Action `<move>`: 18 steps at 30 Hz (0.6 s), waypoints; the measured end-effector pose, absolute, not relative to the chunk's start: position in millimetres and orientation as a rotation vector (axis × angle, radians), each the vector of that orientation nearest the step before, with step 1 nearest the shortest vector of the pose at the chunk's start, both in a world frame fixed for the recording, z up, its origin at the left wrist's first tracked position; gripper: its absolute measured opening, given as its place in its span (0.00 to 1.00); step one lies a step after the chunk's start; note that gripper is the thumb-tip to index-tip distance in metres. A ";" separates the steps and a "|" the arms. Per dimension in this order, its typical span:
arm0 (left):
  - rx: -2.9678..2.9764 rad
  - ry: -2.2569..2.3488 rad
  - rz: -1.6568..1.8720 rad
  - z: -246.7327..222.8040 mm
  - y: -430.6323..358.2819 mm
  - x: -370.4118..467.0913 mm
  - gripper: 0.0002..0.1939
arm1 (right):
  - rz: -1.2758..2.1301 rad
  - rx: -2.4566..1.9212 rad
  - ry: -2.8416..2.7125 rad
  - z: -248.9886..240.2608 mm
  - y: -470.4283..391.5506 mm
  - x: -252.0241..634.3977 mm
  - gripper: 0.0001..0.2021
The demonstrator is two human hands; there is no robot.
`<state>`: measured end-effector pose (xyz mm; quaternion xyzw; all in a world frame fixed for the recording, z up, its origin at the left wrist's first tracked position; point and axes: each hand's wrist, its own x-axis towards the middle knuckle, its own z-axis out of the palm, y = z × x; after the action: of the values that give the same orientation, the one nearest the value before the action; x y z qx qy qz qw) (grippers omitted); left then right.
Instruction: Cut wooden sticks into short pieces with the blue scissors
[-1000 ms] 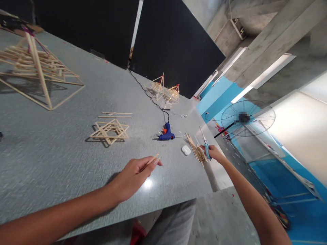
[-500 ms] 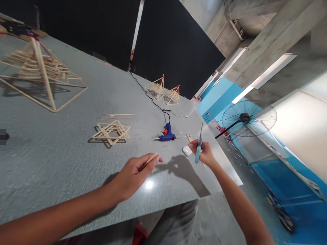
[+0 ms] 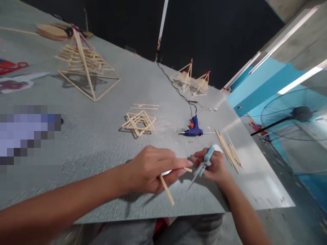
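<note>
1. Currently, the left hand (image 3: pixel 150 168) pinches a thin pale wooden stick (image 3: pixel 167 190) between thumb and fingertips; the stick slants down toward the near edge of the grey textured tabletop (image 3: pixel 89 146).
2. The right hand (image 3: pixel 213 166) is closed around a pair of light-blue-handled scissors (image 3: pixel 203 165), fingers curled through the handles, blades pointing down and to the left.
3. Both hands sit close together above the near-centre part of the table, and the upper tip of the stick lies just beside the scissors.
4. A loose bundle of flat wooden sticks (image 3: pixel 228 151) lies on the table just right of the right hand.
5. A blue hot-glue gun (image 3: pixel 193 129) rests farther back, its black cord (image 3: pixel 176 90) running toward the far edge.
6. A flat star-shaped stick lattice (image 3: pixel 139 122) lies left of the glue gun.
7. A large stick pyramid frame (image 3: pixel 85 68) stands at the far left; two small stick pyramids (image 3: pixel 194 80) stand at the far right.
8. A standing fan (image 3: pixel 293 115) is off the table at the right.
</note>
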<state>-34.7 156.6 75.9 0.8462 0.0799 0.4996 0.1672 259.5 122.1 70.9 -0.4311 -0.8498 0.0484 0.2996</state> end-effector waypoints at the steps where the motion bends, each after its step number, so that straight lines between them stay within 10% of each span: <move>1: 2.451 0.203 1.429 75.4 157.4 -35.5 0.11 | 0.109 -1.151 -2.263 71.9 122.1 263.3 0.03; 18: 2.657 0.101 1.373 79.2 165.7 -47.3 0.12 | 0.426 -1.150 -2.316 74.2 122.2 260.3 0.10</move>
<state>-47.3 165.7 79.2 0.8854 0.0338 0.4576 0.0746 260.3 122.2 74.2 -0.4239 -0.8540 0.1571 0.2574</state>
